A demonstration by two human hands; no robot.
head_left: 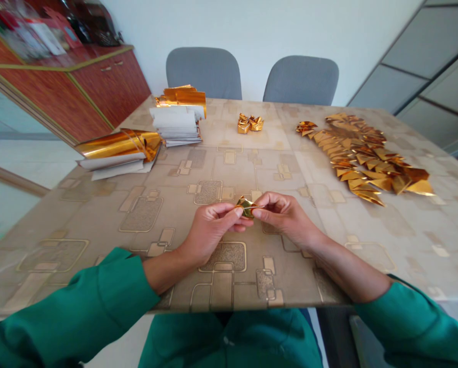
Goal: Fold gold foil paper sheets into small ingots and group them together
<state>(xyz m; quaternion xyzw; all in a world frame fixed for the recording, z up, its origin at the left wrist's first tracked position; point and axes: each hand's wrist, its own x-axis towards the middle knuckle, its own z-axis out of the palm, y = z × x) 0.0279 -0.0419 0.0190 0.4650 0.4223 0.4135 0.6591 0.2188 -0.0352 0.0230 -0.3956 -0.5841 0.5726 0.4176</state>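
Between my two hands, above the near middle of the table, is a small piece of folded gold foil paper (246,205). My left hand (217,225) pinches its left side between thumb and fingers. On the right side, the thumb and fingertips of my right hand (284,214) are closed on the same piece. The fingers hide part of it, so its full shape does not show. Farther back on the table sit a few finished-looking folded gold paper pieces (250,123), close together.
A patterned cloth covers the table (167,204). At back left lie a stack of gold-and-white paper sheets (177,122) and a bundle of gold sheets (117,148). Many folded gold pieces (351,148) spread at right. Two grey chairs (203,74) stand behind, by the wall.
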